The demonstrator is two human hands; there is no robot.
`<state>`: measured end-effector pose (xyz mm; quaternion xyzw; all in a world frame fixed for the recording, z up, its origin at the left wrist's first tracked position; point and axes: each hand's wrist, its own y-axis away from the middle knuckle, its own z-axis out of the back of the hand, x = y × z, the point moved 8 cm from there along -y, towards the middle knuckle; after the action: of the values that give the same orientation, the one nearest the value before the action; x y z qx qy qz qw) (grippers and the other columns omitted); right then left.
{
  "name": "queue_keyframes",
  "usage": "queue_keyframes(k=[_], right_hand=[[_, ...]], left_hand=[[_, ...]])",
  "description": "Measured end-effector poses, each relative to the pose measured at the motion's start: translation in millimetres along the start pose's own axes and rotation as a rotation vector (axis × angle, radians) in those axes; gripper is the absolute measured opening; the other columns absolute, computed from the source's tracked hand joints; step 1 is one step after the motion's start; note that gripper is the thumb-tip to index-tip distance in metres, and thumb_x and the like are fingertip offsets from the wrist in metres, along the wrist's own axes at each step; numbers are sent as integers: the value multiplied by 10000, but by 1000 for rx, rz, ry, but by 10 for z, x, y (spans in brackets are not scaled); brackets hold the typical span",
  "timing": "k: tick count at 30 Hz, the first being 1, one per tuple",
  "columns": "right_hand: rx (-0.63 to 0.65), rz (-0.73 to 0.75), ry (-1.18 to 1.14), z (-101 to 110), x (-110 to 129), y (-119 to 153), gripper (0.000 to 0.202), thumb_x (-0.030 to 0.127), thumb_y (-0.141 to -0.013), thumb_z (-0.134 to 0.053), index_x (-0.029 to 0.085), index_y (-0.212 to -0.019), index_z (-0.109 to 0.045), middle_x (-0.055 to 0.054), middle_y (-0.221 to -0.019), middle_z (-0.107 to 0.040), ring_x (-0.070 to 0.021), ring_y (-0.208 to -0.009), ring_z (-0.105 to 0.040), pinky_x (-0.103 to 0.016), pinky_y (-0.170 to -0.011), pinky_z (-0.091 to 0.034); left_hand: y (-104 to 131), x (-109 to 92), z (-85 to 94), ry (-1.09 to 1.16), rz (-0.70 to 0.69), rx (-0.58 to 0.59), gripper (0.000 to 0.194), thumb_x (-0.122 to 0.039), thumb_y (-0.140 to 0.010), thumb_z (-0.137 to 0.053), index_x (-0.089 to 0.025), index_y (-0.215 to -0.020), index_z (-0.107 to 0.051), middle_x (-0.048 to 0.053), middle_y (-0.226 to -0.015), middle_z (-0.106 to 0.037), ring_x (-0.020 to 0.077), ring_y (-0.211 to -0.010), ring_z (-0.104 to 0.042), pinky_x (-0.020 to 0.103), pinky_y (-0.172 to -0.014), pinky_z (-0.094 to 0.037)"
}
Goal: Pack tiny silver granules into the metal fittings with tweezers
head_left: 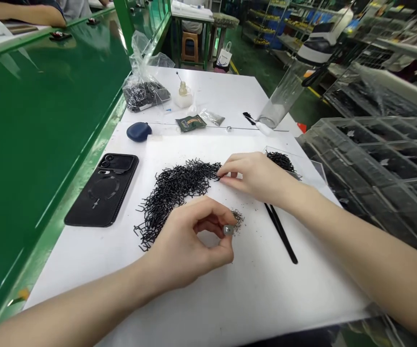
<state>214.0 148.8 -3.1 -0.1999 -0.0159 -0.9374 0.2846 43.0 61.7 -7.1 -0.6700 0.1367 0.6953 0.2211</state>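
Note:
My left hand [194,241] is closed in a pinch, with a small shiny silver metal piece [228,230] between thumb and forefinger. Just beyond it is a scatter of tiny grey metal bits [237,220]. A curved heap of small bent black pieces [182,183] spreads over the white sheet. At the heap's right end my right hand [251,176] pinches what looks like one bent black piece; the fingertips partly hide it. Black tweezers [282,236] lie below my right wrist. Behind that wrist, a clear box holds more black pieces [282,161].
A black phone [101,190] and a dark blue rounded case [139,131] lie left. Farther back are a plastic bag of black parts [145,94], a small bottle [183,96], a green packet [191,123] and a clear drinking bottle [284,94]. Compartment trays [378,159] stand right.

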Motion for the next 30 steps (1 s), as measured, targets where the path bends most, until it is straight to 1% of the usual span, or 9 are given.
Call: queue_keyframes(k=[3,7,9,11,12,14,20,26,30], right_hand=[[0,-2,-11,-55,-51,-18,428,459,-1165,-832,245,-1530,-768,-141,-1587,-772,-318,-1316,-809,-558,-1104,-724],[-38,4,-82,36,-44,42,400,473,-1172,-822,251,-1502,-778,-135,-1569,-779,-304,-1291,-813,-536,-1086,-731],[-77,-9,-130,115,-31,58,293,454,-1169,-827,245,-1374,-832,-107,-1423,-847,-271,-1175,-843,-487,-1032,-745],[-135,-25,-172,198,-12,61,118,363,-1131,-848,271,-1171,-910,-61,-1180,-925,-248,-984,-870,-430,-940,-753],[-167,-32,-189,235,-1,59,87,307,-1097,-854,291,-1087,-939,-42,-1069,-944,-249,-898,-875,-414,-886,-751],[-221,-42,-217,289,21,50,167,235,-1033,-842,323,-1030,-984,-21,-980,-962,-270,-827,-888,-410,-799,-739],[-274,-44,-262,309,75,36,167,248,-997,-843,310,-995,-997,-25,-1013,-974,-292,-919,-923,-390,-750,-726],[-413,-47,-244,379,137,116,181,261,-1054,-808,310,-1027,-980,-69,-1144,-970,-320,-1000,-896,-479,-850,-747],[-436,-73,-265,372,140,94,175,246,-1040,-793,283,-1035,-964,-68,-1106,-965,-311,-995,-905,-435,-820,-742]], left_hand=[[0,4,-8,40,5,-1,240,-43,-783,-830,-217,-948,-824,3,-946,-833,162,-858,-834,250,-847,-756],[-2,20,-15,93,34,0,213,-52,-778,-854,-214,-916,-858,31,-1002,-855,180,-891,-840,270,-855,-768],[0,44,-26,117,70,9,183,-68,-786,-878,-211,-900,-879,51,-1017,-878,198,-894,-853,294,-860,-780],[2,76,-36,141,115,19,161,-87,-794,-902,-210,-898,-891,63,-1015,-902,214,-886,-867,325,-877,-791],[2,91,-38,152,137,22,158,-95,-796,-911,-212,-900,-892,66,-1019,-913,221,-889,-872,341,-892,-796],[-3,108,-35,171,175,22,163,-106,-789,-928,-219,-900,-890,70,-1050,-931,236,-922,-883,366,-934,-800],[-16,113,6,213,295,-4,144,-147,-817,-975,-226,-917,-907,74,-1086,-956,256,-1010,-910,387,-1019,-792],[0,221,18,270,362,-13,149,-199,-876,-1010,-225,-977,-903,57,-1059,-949,191,-897,-884,305,-889,-777],[3,271,17,281,386,5,134,-215,-902,-1013,-212,-987,-909,75,-1068,-951,216,-931,-901,348,-940,-789]])
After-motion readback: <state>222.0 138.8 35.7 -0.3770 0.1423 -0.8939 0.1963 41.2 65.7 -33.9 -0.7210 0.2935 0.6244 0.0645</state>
